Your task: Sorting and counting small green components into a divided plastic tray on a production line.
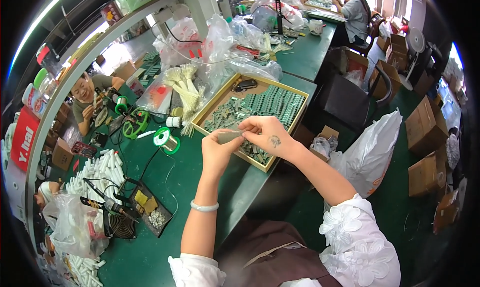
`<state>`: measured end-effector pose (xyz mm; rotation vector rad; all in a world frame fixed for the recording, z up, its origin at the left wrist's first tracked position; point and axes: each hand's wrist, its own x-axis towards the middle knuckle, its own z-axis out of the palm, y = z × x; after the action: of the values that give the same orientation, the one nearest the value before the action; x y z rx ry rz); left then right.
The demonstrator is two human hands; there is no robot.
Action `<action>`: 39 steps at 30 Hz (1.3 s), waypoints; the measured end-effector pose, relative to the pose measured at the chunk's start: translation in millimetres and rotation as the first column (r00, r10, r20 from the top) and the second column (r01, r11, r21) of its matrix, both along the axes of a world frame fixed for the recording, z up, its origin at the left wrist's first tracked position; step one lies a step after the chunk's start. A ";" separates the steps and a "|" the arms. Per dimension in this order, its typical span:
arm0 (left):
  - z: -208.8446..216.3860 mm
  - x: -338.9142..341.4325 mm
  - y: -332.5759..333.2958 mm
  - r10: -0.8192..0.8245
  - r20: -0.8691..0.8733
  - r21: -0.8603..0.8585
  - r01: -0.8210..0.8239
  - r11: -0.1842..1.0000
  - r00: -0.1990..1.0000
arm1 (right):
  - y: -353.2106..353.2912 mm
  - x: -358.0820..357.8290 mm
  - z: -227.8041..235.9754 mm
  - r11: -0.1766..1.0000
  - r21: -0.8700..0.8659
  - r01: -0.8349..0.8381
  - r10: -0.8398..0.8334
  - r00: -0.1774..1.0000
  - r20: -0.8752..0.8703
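Observation:
Both my hands are together over the near side of a shallow wooden tray [214, 98]. Between them is a thin grey-green strip [229, 136], which looks like a small circuit board panel. My left hand [215, 150] pinches its left part between thumb and fingers. At its right end, the thumb and fingers of my right hand [270, 135] are closed on it, partly hiding that end. Inside the tray, rows of green circuit boards [283, 105] lie at the right. Loose small board pieces [226, 116] are heaped at the left, and a black item [245, 85] rests at the back.
Left of the tray stand a solder spool [166, 141] and a bundle of white wires [186, 90]. Further left are white tubes [100, 174] and a soldering iron [105, 205]. A person [92, 99] works across the bench [200, 267]. A white bag [369, 152] stands right.

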<state>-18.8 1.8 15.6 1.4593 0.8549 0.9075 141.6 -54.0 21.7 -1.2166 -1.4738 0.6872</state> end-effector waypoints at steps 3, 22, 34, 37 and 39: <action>-6.2 7.0 -10.2 0.036 0.102 0.006 -0.037 0.999 0.994 | -7.9 1.1 -0.1 0.990 0.040 0.133 -0.137 0.982 0.133; -23.6 27.4 -34.1 0.265 -0.094 0.260 -0.233 0.937 0.960 | -19.8 -1.7 -18.0 0.973 0.004 0.232 -0.232 0.973 0.000; -30.4 36.3 -42.8 0.379 -0.149 0.393 -0.297 0.870 0.913 | -22.4 -1.7 -23.5 0.957 -0.039 0.289 -0.288 0.957 0.030; -31.7 35.2 -40.4 0.344 -0.162 0.362 -0.269 0.893 0.925 | -23.0 -0.4 -25.7 0.947 -0.024 0.321 -0.319 0.945 0.064; -29.0 31.0 -37.8 0.278 -0.132 0.304 -0.228 0.925 0.951 | -24.6 6.2 -29.0 0.964 0.014 0.265 -0.265 0.958 0.106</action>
<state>12.3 -36.0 -13.5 1.7217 1.0960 1.1477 147.7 -78.7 -7.3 -1.4382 -1.3625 0.4459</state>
